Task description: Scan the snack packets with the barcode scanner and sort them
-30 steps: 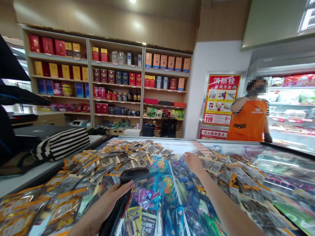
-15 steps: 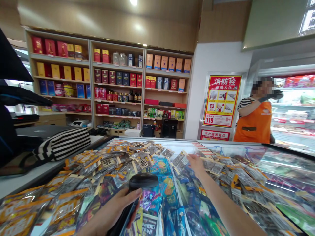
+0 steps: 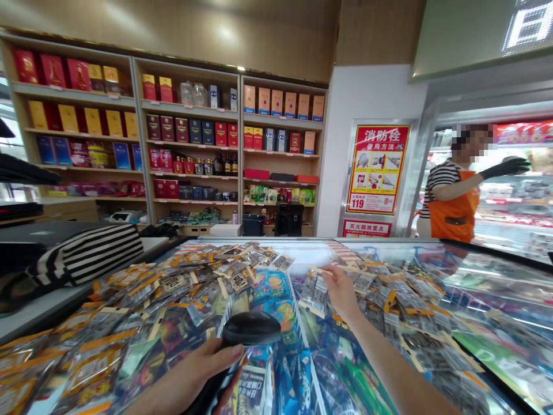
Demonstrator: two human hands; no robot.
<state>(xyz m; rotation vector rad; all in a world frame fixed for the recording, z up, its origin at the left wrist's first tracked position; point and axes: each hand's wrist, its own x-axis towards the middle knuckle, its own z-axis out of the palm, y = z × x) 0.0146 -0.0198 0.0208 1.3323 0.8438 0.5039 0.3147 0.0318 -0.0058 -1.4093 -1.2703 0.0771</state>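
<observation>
My left hand [image 3: 201, 366] is wrapped round the handle of a black handheld barcode scanner [image 3: 252, 328], its head pointing away over the freezer's glass top. Further out, my right hand [image 3: 342, 291] pinches the upper edge of a clear snack packet [image 3: 313, 295] with grey printing. Piled packets with orange edges [image 3: 168, 282] lie on the glass to the left. Another heap of grey-looking packets [image 3: 395, 297] covers the glass to the right. Under the glass, blue ice-cream packs [image 3: 283, 314] show between the two hands.
A striped bag [image 3: 101, 251] sits on the counter at the left. Shelves of boxed goods [image 3: 185, 129] line the back wall. A co-worker in an orange apron [image 3: 453, 207] stands at the right by a lit display fridge, a dark-gloved hand raised.
My right hand has lifted and turned the snack packet, which now hangs more upright. My view has swung a little to the right. The co-worker's gloved hand has moved away from the face.
</observation>
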